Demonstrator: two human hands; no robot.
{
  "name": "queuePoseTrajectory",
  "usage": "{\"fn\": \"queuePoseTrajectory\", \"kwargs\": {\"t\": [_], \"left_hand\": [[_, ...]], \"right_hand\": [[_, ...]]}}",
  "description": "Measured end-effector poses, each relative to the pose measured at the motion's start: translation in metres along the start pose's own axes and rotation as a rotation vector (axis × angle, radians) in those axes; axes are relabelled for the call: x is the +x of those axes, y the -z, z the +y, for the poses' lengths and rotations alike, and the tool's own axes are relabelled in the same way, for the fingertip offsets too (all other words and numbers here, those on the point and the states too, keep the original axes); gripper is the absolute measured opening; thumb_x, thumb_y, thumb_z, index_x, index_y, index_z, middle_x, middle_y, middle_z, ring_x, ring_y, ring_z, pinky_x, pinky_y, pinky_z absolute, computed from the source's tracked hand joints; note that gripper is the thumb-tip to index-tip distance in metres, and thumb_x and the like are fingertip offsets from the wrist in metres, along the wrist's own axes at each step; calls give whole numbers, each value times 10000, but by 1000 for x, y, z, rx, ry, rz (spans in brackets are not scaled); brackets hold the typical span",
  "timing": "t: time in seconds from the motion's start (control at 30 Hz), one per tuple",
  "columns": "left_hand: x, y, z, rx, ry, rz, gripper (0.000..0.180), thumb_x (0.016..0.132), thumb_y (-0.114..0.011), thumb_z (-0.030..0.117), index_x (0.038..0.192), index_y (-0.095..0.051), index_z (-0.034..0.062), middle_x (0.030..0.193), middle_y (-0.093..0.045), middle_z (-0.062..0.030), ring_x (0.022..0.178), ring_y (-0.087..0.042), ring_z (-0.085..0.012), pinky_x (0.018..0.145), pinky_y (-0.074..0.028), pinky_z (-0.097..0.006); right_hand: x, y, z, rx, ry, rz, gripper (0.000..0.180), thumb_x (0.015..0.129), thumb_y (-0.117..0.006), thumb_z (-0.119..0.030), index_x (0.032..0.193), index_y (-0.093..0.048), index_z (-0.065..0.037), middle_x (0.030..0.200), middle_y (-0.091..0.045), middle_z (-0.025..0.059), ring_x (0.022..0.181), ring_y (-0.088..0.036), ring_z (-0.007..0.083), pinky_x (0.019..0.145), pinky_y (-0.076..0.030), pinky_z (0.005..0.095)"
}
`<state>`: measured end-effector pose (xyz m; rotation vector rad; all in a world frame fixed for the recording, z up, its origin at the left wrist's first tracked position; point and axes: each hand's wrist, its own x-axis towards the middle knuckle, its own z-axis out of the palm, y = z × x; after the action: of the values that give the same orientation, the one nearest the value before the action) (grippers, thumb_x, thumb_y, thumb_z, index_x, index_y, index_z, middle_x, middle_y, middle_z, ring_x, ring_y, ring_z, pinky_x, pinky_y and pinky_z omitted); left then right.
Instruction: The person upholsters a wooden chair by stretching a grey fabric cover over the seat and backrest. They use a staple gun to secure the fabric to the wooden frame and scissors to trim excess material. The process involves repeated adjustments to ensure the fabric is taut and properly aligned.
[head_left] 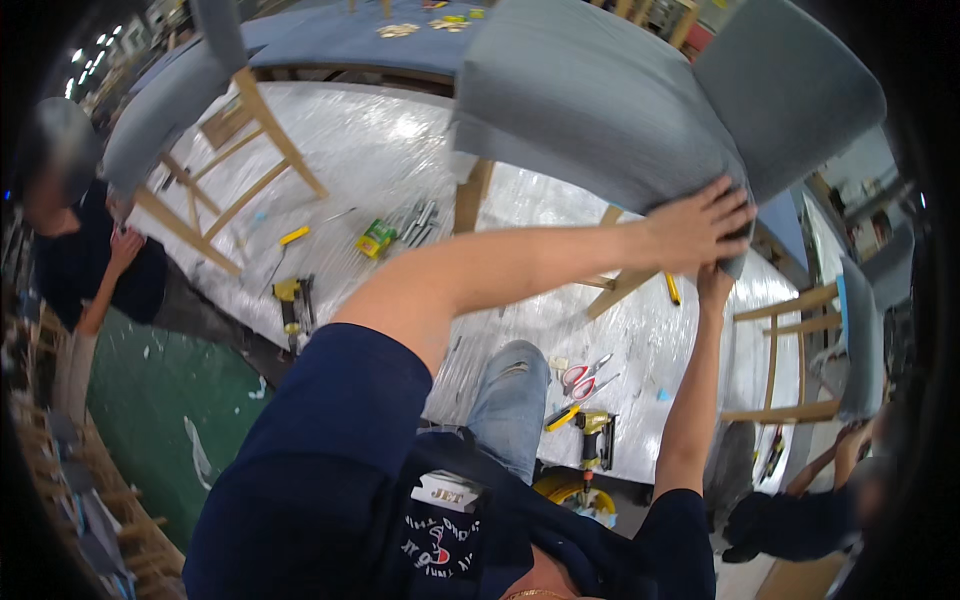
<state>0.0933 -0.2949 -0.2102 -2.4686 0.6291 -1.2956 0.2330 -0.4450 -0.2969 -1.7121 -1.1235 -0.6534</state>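
Observation:
A grey upholstered chair [600, 90] with pale wooden legs stands in front of me on a table wrapped in clear film [390, 130]. My left hand [700, 225] lies with fingers spread over the corner where the seat meets the backrest [790, 90]. Just below it, my right hand [714, 282] reaches up to the same corner, by a hanging edge of grey fabric [735, 264]. Its fingers are mostly hidden behind my left hand and the cloth. Nearer to me lie red-handled scissors [577, 377], a yellow utility knife [562, 417] and a yellow-and-black staple gun [596, 440].
Left on the table are another staple gun [289, 300], a green-yellow box [377, 238] and metal staple strips [420, 222]. A co-worker [110, 250] stands beside a second grey chair [180, 115]. At right, another person [800, 515] is near a third chair [860, 340].

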Motion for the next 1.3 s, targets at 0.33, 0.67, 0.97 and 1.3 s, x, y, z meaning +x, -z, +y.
{"fn": "queuePoseTrajectory", "kwargs": {"t": [0.33, 0.67, 0.97, 1.3], "left_hand": [[-180, 134, -29, -714, 1490, 791, 364, 932, -706, 345, 871, -610, 0, 839, -658, -89, 690, -644, -124, 600, -517, -263], [-209, 124, -64, -307, 1284, 576, 585, 1015, -521, 443, 622, -507, 11, 541, -481, -117, 514, -433, -268, 530, -362, -407], [-237, 88, -54, -375, 1214, 755, 557, 1020, -541, 385, 632, -433, 0, 549, -382, -100, 588, -308, -217, 577, -308, -383], [-218, 122, -63, -2, 1207, 854, 347, 927, -704, 321, 808, -627, 4, 793, -625, -83, 749, -575, -231, 791, -471, -354]], "right_hand": [[6, -2, -28, -83, -127, 66, 642, 1028, -512, -445, 1436, -416, 41, 1425, -512, 215, 1307, -494, 304, 1080, -370, 369], [0, -4, -27, -98, -185, 62, 711, 1027, -476, -492, 1493, -326, 23, 1526, -391, 216, 1397, -410, 339, 1124, -321, 377], [-3, -5, -31, -68, -327, 40, 739, 1031, -453, -500, 1536, -245, -2, 1535, -348, 185, 1380, -409, 266, 1084, -388, 364], [0, 3, -4, -103, -150, 47, 701, 1041, -457, -466, 1500, -305, 41, 1534, -374, 214, 1417, -372, 321, 1154, -267, 376]]}}
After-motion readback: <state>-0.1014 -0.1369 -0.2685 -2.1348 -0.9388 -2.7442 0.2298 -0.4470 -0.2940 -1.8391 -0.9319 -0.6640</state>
